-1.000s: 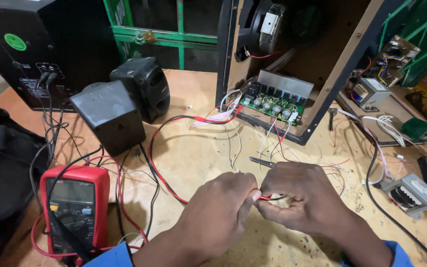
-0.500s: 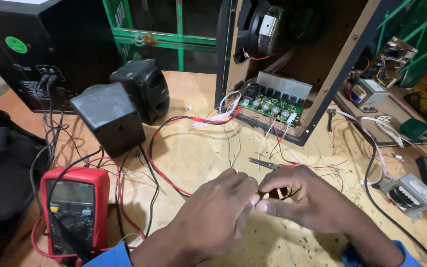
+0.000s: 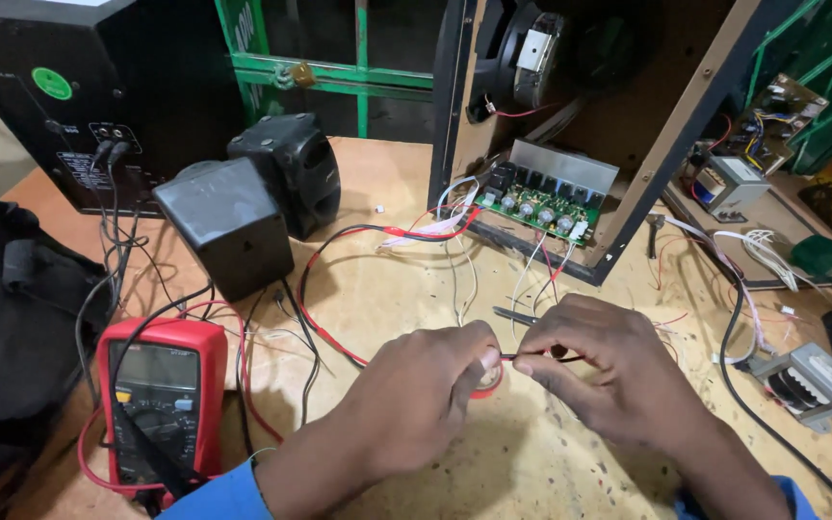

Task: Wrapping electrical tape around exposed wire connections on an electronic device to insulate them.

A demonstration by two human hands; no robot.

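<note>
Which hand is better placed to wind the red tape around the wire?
Probably left: the left hand holds the red tape roll at the wire, while the right hand pinches the wire.

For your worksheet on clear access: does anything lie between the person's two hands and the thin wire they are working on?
Nothing visible does. The left hand and right hand already pinch the thin wire directly; a red tape roll sits under the left fingers.
</note>
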